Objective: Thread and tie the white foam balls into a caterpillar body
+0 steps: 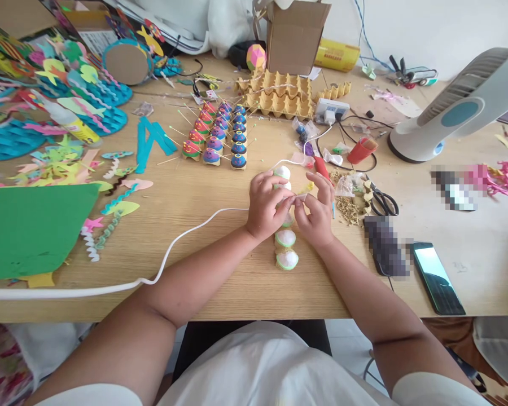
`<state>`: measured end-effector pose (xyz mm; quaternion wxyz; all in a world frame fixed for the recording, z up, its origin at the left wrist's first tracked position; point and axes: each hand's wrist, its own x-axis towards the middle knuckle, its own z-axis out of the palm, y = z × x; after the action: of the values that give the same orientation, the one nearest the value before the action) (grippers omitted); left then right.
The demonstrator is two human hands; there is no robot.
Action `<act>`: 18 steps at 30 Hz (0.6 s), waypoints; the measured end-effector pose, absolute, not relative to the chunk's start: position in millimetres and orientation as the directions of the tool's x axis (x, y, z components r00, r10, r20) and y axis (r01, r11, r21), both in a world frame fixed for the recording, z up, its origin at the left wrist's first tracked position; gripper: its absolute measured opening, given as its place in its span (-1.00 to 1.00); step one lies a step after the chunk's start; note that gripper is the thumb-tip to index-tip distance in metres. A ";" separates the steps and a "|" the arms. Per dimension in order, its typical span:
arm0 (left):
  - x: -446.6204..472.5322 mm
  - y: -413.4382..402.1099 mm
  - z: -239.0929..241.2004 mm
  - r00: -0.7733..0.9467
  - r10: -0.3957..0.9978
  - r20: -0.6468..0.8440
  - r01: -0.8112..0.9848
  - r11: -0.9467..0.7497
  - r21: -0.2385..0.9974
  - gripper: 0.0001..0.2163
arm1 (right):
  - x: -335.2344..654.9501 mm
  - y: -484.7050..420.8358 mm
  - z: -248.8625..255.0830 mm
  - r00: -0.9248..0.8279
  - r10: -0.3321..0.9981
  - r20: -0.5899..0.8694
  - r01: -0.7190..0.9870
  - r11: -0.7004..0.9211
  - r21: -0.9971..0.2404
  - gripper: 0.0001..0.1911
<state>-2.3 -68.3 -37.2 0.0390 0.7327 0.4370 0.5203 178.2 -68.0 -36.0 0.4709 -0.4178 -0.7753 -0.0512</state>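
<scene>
My left hand (266,204) and my right hand (319,210) meet over the middle of the wooden table (220,282). Both are closed in a pinch on a small pale piece (301,194) with a yellow foam bit (309,186) at its tip. Under and around the hands runs a row of white egg-shaped domes with green rims: one (282,171) beyond my fingers, two (286,239) (287,259) nearer me. A white cable (186,231) passes beneath my left wrist.
Painted egg-carton pieces on sticks (220,135) stand behind, with egg cartons (279,93) and a cardboard box (294,34). Foam cut-outs and a green sheet (29,231) fill the left. Scissors (383,200), a phone (438,276) and a fan (457,107) lie right.
</scene>
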 end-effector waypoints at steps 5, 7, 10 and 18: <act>0.6 -68.0 -40.2 0.031 0.656 0.754 0.569 -0.632 0.526 -0.78 | 177.7 -64.3 -38.1 -0.203 0.555 0.807 0.679 0.674 -0.292 -0.82; 1.5 -67.8 -41.1 0.025 0.662 0.749 0.561 -0.629 0.538 -0.78 | 177.7 -63.5 -38.2 -0.195 0.555 0.809 0.670 0.677 -0.304 -0.82; 2.4 -68.2 -40.9 0.030 0.695 0.718 0.563 -0.606 0.563 -0.79 | 177.4 -63.4 -36.8 -0.194 0.581 0.790 0.663 0.672 -0.331 -0.81; 3.3 -71.3 -38.9 0.025 0.721 0.693 0.549 -0.589 0.593 -0.77 | 176.7 -64.3 -32.5 -0.221 0.522 0.824 0.637 0.717 -0.284 -0.76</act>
<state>3.3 -71.3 -38.9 0.0797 0.7114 0.4463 0.5370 176.7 -64.3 -32.5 0.5013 -0.3719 -0.7791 -0.0572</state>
